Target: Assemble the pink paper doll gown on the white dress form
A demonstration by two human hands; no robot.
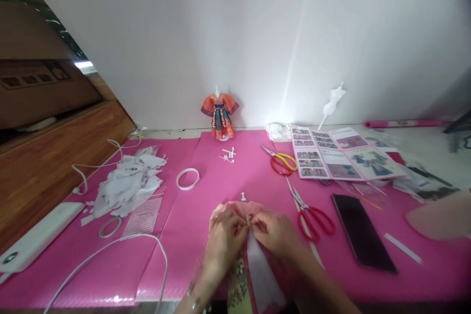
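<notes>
- My left hand point(222, 238) and right hand point(275, 233) meet fingertip to fingertip at the near edge of the pink-covered tabletop point(206, 167). Each grip is pinched closed on the pale pink fabric piece point(235, 207), which lies under and just beyond my fingers.
- A long white paper strip point(261, 270) runs from the pinch point back toward me, beneath the right grip.
- Just right of the right grip lie red-handled scissors point(312, 218). Further right, a black smartphone point(362, 238) lies flat with its screen dark.
- Left of the left grip a white cable point(110, 248) loops across the tabletop, and beyond it sits a heap of white paper scraps point(127, 181).
- Ahead and left of the grips lies a white tape ring point(187, 178). Ahead and right are yellow-and-red-handled scissors point(283, 162), beside an unfolded picture leaflet point(342, 152).
- Farthest ahead, by the white wall, a small orange doll dress point(220, 115) stands upright.
</notes>
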